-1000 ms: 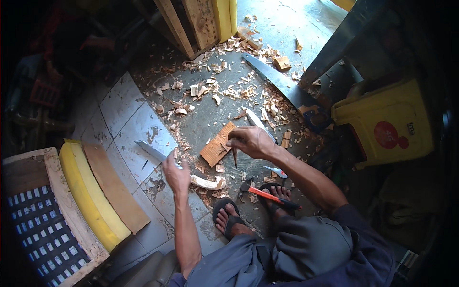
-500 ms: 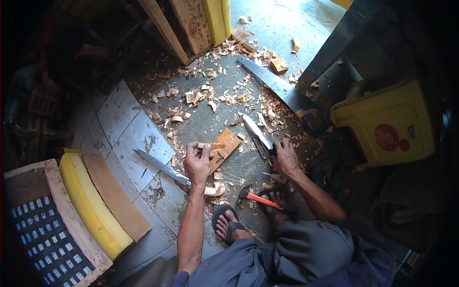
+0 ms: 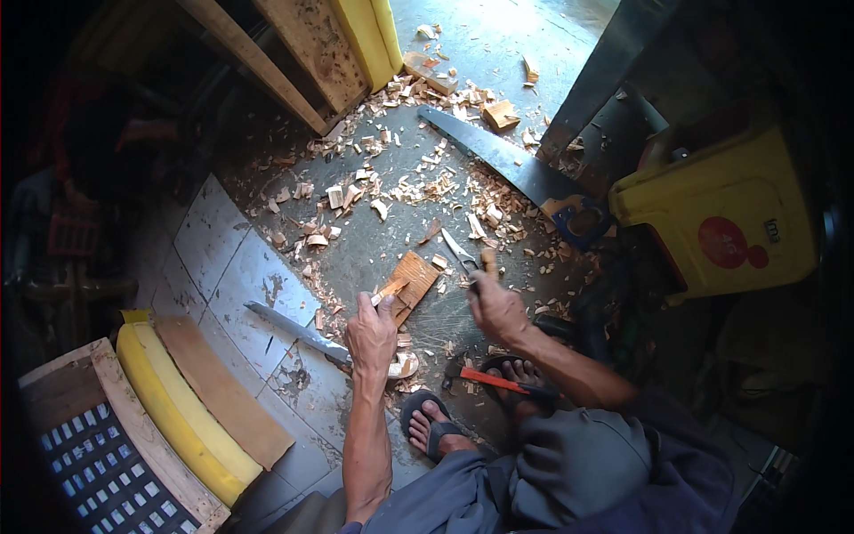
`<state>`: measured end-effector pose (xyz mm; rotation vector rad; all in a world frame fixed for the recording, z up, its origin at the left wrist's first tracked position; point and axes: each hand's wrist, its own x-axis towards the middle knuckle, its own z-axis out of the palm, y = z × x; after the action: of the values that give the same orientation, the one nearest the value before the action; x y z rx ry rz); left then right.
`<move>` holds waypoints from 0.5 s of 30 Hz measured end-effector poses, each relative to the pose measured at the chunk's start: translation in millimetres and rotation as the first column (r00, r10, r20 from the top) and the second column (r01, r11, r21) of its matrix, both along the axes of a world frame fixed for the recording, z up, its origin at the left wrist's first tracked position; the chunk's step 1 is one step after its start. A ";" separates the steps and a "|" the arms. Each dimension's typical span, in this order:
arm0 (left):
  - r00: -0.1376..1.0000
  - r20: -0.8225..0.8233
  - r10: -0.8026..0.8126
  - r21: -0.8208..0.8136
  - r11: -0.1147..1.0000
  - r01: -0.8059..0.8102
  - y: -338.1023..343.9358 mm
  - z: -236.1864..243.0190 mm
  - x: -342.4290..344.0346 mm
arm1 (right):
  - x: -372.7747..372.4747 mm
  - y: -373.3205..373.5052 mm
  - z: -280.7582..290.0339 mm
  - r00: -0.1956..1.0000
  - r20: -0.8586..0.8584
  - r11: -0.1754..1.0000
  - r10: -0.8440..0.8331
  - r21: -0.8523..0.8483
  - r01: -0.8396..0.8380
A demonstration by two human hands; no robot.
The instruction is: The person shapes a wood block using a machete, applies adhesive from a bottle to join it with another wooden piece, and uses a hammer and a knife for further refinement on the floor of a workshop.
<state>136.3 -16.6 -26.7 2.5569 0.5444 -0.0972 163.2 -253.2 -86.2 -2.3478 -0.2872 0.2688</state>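
My left hand (image 3: 371,336) is closed on a small strip of wood (image 3: 390,290), pinched between thumb and fingers over a flat brown wooden board (image 3: 414,283). To its right, my right hand (image 3: 498,311) is wrapped round a tool; a wooden handle end (image 3: 488,260) shows above the fist. A pale, narrow blade (image 3: 456,247) with a dark part points up and left from beside that hand; whether both belong to one tool I cannot tell. Behind my left wrist lies a handsaw (image 3: 298,329) with a pale handle. A hammer (image 3: 494,380) with an orange handle rests near my right foot.
Wood shavings (image 3: 427,187) litter the dark floor. A larger handsaw (image 3: 498,156) with a blue handle lies ahead. On the right is a yellow plastic container (image 3: 721,214); at left stands a wooden frame (image 3: 133,427) with yellow padding. A wood block (image 3: 501,116) sits farther off.
My right hand has moved left and closed round a wooden-handled tool; it was open near the floor before. The wood strip in my left hand has tilted and come nearer the board.
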 end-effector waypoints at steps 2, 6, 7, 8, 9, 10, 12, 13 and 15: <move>0.990 -0.100 -0.096 0.069 0.992 0.104 -2.1 7.9 0.9 | -6.9 18.8 -4.1 0.986 -0.112 0.991 0.127 0.044 -0.123; 0.974 -0.178 -0.142 0.160 0.972 0.171 -2.8 -2.8 -3.9 | -10.9 53.0 4.7 0.954 -0.146 0.964 0.263 0.076 -0.254; 0.971 -0.180 -0.155 0.173 0.967 0.186 -4.0 -3.5 -3.0 | -11.5 57.4 5.9 0.952 -0.121 0.957 0.282 0.099 -0.271; 0.969 -0.182 -0.168 0.186 0.962 0.202 -5.1 -4.3 -1.7 | -9.2 59.2 4.7 0.956 -0.113 0.960 0.270 0.105 -0.259; 0.966 -0.184 -0.181 0.198 0.956 0.217 -5.7 -5.4 -1.0 | -7.6 58.6 -1.0 0.957 -0.107 0.961 0.268 0.097 -0.258; 0.970 -0.164 -0.178 0.198 0.958 0.210 -4.1 -7.4 -0.8 | -1.9 59.5 -2.3 0.958 -0.096 0.961 0.271 0.091 -0.262; 0.977 -0.123 -0.173 0.196 0.961 0.195 -0.7 -13.4 -1.1 | 1.2 60.8 -1.9 0.951 -0.127 0.957 0.283 0.100 -0.272; 0.973 -0.135 -0.186 0.195 0.958 0.211 -3.1 -11.0 -0.7 | 1.1 61.3 -3.4 0.951 -0.130 0.959 0.280 0.090 -0.269; 0.964 -0.159 -0.214 0.193 0.951 0.243 -9.1 -3.9 -0.6 | 1.7 61.6 -6.7 0.953 -0.137 0.962 0.271 0.069 -0.264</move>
<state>135.7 -25.7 -30.6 2.8299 0.3190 -0.3141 164.9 -191.6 -92.9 -2.2244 -0.5358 0.5550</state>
